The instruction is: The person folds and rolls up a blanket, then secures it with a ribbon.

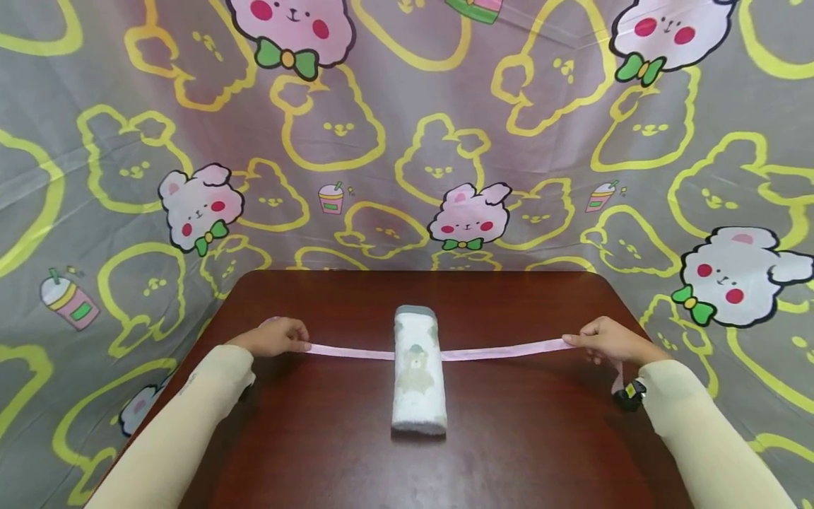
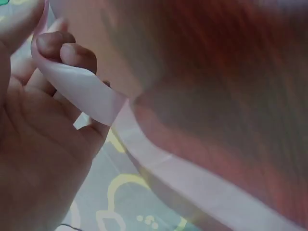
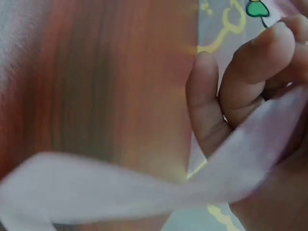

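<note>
A rolled or folded white towel (image 1: pixel 420 375) with a bear print and a grey end lies lengthwise in the middle of the table. A pale pink ribbon (image 1: pixel 502 351) runs out from both its sides; the stretch at the towel is hidden beneath it. On the left, my left hand (image 1: pixel 272 337) pinches the ribbon between thumb and fingers, and in the left wrist view the loose ribbon (image 2: pixel 86 89) crosses the palm. My right hand (image 1: pixel 604 339) pinches the other side of the ribbon, whose tail hangs below the hand and shows blurred in the right wrist view.
The dark red-brown wooden table (image 1: pixel 318 438) has rounded far corners. A grey curtain (image 1: pixel 394 92) with yellow outlines and cartoon rabbits hangs behind it and along both sides. A small black device (image 1: pixel 629 396) sits at the right wrist.
</note>
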`<state>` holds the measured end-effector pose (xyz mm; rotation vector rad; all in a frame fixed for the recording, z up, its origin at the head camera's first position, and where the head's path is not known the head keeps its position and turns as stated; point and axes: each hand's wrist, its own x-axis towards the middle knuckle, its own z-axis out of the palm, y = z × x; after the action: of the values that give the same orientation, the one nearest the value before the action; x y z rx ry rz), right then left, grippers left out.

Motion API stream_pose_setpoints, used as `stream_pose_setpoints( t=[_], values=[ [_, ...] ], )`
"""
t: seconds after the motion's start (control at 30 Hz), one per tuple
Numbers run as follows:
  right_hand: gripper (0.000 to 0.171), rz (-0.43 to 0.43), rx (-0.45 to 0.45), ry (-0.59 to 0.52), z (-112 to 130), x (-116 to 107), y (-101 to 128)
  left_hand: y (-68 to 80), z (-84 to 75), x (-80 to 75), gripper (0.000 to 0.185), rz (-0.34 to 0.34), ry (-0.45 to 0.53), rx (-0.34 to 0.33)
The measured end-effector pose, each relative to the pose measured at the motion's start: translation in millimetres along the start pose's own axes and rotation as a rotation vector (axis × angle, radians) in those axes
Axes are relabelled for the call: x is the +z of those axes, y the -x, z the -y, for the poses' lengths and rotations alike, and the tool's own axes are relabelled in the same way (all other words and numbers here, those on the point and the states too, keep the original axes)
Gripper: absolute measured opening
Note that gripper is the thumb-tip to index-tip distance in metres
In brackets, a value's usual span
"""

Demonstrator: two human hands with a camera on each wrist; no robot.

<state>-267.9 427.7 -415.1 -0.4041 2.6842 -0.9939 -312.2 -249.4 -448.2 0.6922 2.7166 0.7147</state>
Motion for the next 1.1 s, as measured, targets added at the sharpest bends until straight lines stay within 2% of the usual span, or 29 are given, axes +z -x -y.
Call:
stream_pose_setpoints(
  t=[0.17, 0.33, 0.47, 0.6, 0.67, 0.77, 0.93, 1.0, 1.1],
  values=[
    [0.049, -0.011, -0.035, -0.053, -1.8, -13.5, 7.0, 2.3, 0.6, -12.9, 0.019, 0.041, -0.018, -0.119],
    [0.049, -0.035, -0.049, -0.126, 3.6, -26.5, 11.3, 12.0, 5.3, -27.4, 0.027, 0.035, -0.001, -0.169],
    [0.048, -0.033, -0.044, -0.187, 10.0, -36.7, 17.7, 21.8, 14.3, -36.4, 0.028, 0.059, 0.025, -0.172],
    [0.042, -0.048, -0.032, -0.224, 14.4, -53.5, 25.6, 26.4, 14.6, -42.7, 0.025, 0.081, 0.078, -0.142],
    [0.031, -0.056, -0.065, -0.254, 19.1, -64.9, 29.7, 27.2, 11.7, -45.8, 0.02, 0.079, 0.1, -0.133],
    [0.018, -0.042, -0.171, -0.338, 28.9, -82.1, 31.2, 29.1, 9.2, -51.4, 0.015, 0.075, 0.119, -0.129],
    [0.031, 0.052, -0.338, -0.566, 54.6, -104.0, 28.8, 35.9, 10.8, -60.2, 0.015, 0.087, 0.091, -0.109],
    [0.033, 0.079, -0.366, -0.635, 66.1, -110.0, 27.4, 38.5, 13.3, -62.0, 0.015, 0.089, 0.076, -0.111],
    [0.033, 0.085, -0.382, -0.664, 83.0, -116.6, 24.9, 41.8, 17.1, -63.7, 0.014, 0.085, 0.049, -0.119]
  ],
)
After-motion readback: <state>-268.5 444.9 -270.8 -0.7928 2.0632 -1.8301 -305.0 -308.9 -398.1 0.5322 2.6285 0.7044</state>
